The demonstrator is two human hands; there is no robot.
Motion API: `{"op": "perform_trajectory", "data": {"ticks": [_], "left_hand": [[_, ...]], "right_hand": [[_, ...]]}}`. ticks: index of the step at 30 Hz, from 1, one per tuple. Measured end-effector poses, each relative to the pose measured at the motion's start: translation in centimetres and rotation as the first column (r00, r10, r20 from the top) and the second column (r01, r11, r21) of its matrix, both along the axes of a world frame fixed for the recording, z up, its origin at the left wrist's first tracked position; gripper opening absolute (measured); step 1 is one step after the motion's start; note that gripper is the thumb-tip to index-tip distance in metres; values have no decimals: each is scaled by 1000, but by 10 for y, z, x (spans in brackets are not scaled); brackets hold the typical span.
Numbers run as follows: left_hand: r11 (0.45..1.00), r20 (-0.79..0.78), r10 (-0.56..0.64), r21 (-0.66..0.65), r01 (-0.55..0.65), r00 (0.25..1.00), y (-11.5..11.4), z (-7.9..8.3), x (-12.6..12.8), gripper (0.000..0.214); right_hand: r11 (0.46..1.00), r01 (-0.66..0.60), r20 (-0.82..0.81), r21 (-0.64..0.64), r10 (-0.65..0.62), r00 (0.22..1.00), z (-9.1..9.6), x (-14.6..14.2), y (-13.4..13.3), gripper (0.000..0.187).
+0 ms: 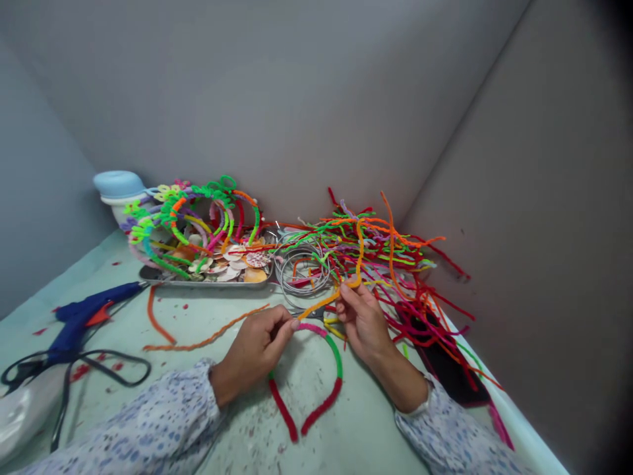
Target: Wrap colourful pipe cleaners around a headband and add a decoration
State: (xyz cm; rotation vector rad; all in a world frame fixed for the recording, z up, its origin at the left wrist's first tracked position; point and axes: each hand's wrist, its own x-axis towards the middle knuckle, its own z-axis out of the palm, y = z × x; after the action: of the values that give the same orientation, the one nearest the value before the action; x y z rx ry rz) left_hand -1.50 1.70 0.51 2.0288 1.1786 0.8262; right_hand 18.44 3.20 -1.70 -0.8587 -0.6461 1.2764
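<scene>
My left hand (260, 349) pinches one end of a yellow-orange pipe cleaner (320, 305). My right hand (363, 321) grips the same pipe cleaner farther along, and its free length bends upward beyond the fingers. Below the hands, a headband (339, 359) wrapped in pink, green and dark red lies on the table (376, 422), its two ends towards me. My left hand covers part of its upper left curve. Left of that hand, a twisted orange pipe cleaner (208, 340) rests on the table. Scissors (316, 313) are partly hidden behind the stretched pipe cleaner.
A metal tray (222, 285) of seashells bears several decorated headbands (198, 218). Coiled wire (301, 267) and a tangled heap of pipe cleaners (380, 244) lie right of it, partly over a dark phone-like slab (457, 376). A blue glue gun (79, 323) with its cord is left.
</scene>
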Motion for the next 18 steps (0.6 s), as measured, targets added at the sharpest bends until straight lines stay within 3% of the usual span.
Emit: {"op": "perform_trajectory", "data": {"ticks": [10, 18], "left_hand": [[999, -89, 8, 38, -5, 996, 0, -2, -3, 36], [973, -95, -47, 222, 67, 994, -8, 0, -4, 32]], "right_hand": [[993, 116, -1, 11, -116, 993, 7, 8, 6, 31], [984, 180, 87, 3, -180, 980, 14, 9, 3, 33]]}}
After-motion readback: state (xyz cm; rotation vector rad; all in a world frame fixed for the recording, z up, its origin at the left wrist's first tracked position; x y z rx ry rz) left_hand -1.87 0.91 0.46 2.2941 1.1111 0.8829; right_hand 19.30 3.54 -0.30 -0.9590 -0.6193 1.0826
